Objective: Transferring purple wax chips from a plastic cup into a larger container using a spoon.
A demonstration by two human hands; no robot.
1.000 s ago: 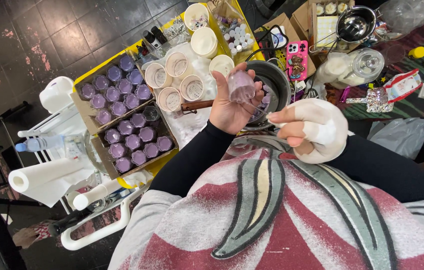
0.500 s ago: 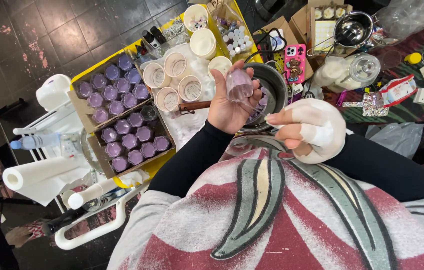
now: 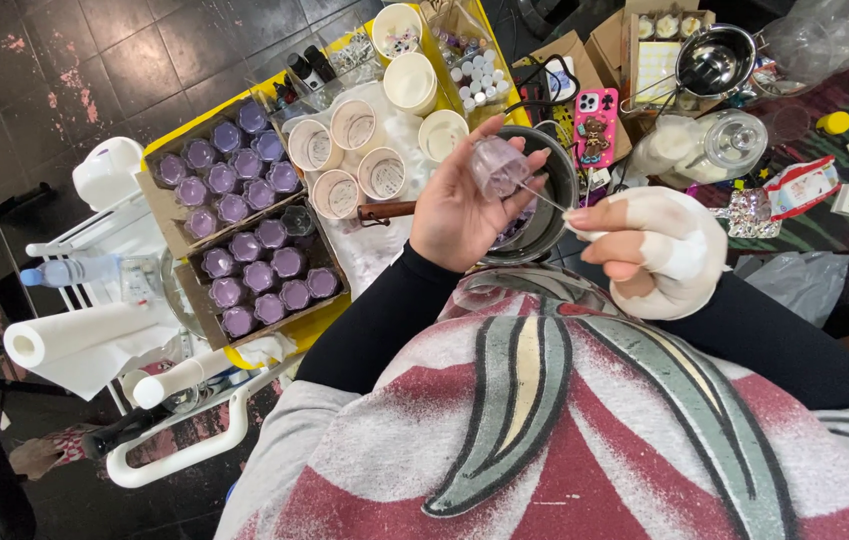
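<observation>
Head view, looking down. Far left, a white paper roll [image 3: 69, 333] lies on a white rack, with a small water bottle [image 3: 72, 271] just behind it. Next come two brown boxes [image 3: 244, 240] full of little purple cups, side by side on the yellow worktop [image 3: 289, 330]. Right of the boxes stand round paper tubs [image 3: 344, 150] with pale stuff inside.

In the middle, the left hand [image 3: 464, 205] is closed around a small clear cup [image 3: 499, 165] with a purple tint. The cup is tilted and held up over a dark round pot [image 3: 554, 200]. The fingers wrap around the cup's side.

A thin stick [image 3: 544, 200] runs from the cup to the right hand [image 3: 644, 250]. The right hand wears a white wrap and pinches the stick between thumb and fingers. The two hands are close but do not touch.

Behind the hands lies a pink phone [image 3: 594, 125]. Farther right, a shiny metal bowl [image 3: 714, 60] sits at the far edge, with a glass jar [image 3: 734, 145] near it. A small red and white packet [image 3: 799, 185] lies on the right side.

Both sleeves are black, and the shirt near the camera is grey with red.
</observation>
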